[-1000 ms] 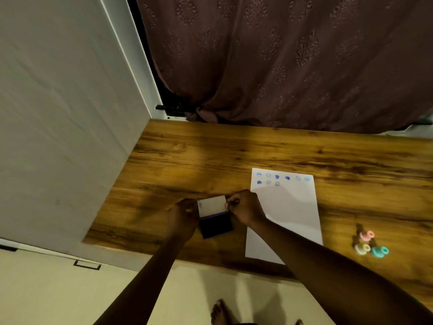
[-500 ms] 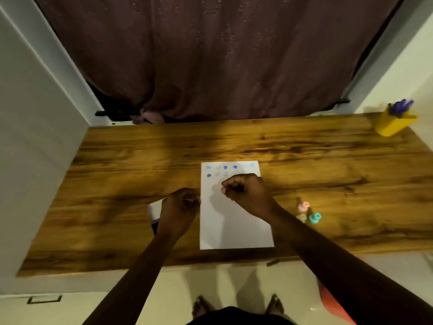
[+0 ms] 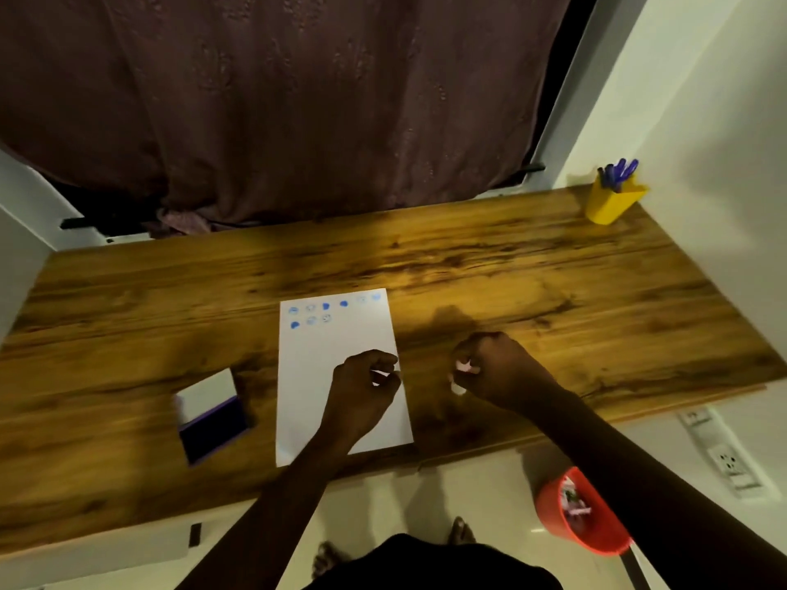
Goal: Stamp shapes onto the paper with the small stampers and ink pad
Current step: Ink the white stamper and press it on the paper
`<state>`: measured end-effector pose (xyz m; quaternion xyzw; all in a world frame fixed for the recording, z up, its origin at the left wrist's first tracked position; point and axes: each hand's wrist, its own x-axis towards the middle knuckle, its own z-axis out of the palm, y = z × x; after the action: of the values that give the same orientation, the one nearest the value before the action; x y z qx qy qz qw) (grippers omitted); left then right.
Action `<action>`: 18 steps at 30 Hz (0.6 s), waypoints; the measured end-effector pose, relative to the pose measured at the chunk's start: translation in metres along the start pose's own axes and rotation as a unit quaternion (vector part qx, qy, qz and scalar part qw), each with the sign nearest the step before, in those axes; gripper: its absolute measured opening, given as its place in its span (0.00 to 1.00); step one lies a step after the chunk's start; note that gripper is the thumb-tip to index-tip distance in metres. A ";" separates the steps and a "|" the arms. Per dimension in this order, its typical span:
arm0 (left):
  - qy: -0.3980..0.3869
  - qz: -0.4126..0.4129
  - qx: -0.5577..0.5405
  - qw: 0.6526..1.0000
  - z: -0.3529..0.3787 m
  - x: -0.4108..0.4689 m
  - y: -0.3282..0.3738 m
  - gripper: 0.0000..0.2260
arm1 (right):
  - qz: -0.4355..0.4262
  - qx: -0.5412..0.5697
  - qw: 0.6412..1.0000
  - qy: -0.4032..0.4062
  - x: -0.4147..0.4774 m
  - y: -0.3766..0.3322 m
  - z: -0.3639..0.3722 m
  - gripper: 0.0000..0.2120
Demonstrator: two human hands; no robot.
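We hold our left hand (image 3: 364,387) loosely curled above the paper (image 3: 340,415), its grasp unclear; our right hand (image 3: 494,368) closes around small stampers (image 3: 462,379) just right of the sheet. The open ink pad (image 3: 213,419) lies left of it on the wooden table (image 3: 553,283).

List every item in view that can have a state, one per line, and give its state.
Ink pad: lid open.
Paper: flat, blue prints along top.
Left hand: curled over paper.
Right hand: closed around small pale stampers.
Yellow cup: upright, holding pens.
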<state>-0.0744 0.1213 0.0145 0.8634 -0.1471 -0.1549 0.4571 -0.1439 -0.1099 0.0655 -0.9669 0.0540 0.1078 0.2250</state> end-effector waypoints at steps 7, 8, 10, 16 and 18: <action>-0.025 -0.010 -0.022 0.999 0.032 0.001 0.013 0.12 | -0.021 -0.074 0.996 -0.044 -0.003 0.016 0.008 0.21; -0.028 -0.013 -0.025 0.999 0.035 0.001 0.015 0.12 | -0.026 -0.088 0.995 -0.045 -0.001 0.017 0.010 0.20; -0.034 -0.020 -0.029 0.999 0.040 0.000 0.018 0.13 | -0.045 -0.119 0.991 -0.041 0.001 0.019 0.014 0.18; -0.052 -0.019 -0.040 0.998 0.049 -0.001 0.019 0.16 | -0.074 -0.119 0.990 -0.015 0.007 0.025 0.021 0.15; -0.053 -0.014 -0.047 0.997 0.050 0.000 0.019 0.18 | -0.052 -0.001 0.999 0.004 0.006 0.025 0.016 0.15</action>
<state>-0.0966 0.0740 0.0042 0.8336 -0.1515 -0.2141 0.4862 -0.1448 -0.1248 0.0393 -0.9691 0.0048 0.0921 0.2288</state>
